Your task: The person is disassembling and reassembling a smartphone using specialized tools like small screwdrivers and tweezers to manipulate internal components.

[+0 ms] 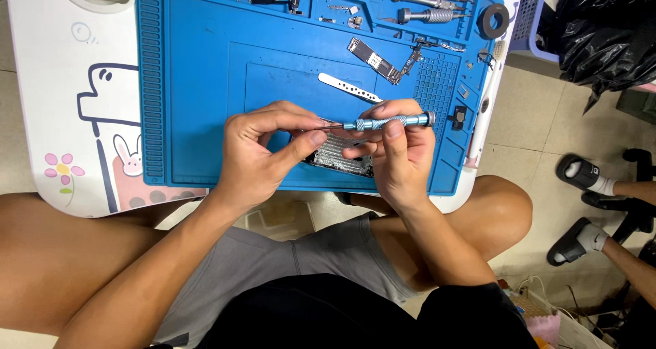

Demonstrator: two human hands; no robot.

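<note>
My right hand (396, 154) holds a small blue-and-silver screwdriver (389, 122) lying nearly level, its tip pointing left. My left hand (263, 147) pinches at the screwdriver's tip with thumb and forefinger. Under both hands lies an opened phone body (338, 154) on the blue work mat (198, 82), its inside facing up and partly hidden by my fingers.
A circuit board (372, 59), a white pry tool (350, 87), small parts and more drivers (427, 14) lie on the mat's far side. A roll of black tape (493, 20) sits at the right corner. Another person's feet in sandals (581, 175) are on the floor at right.
</note>
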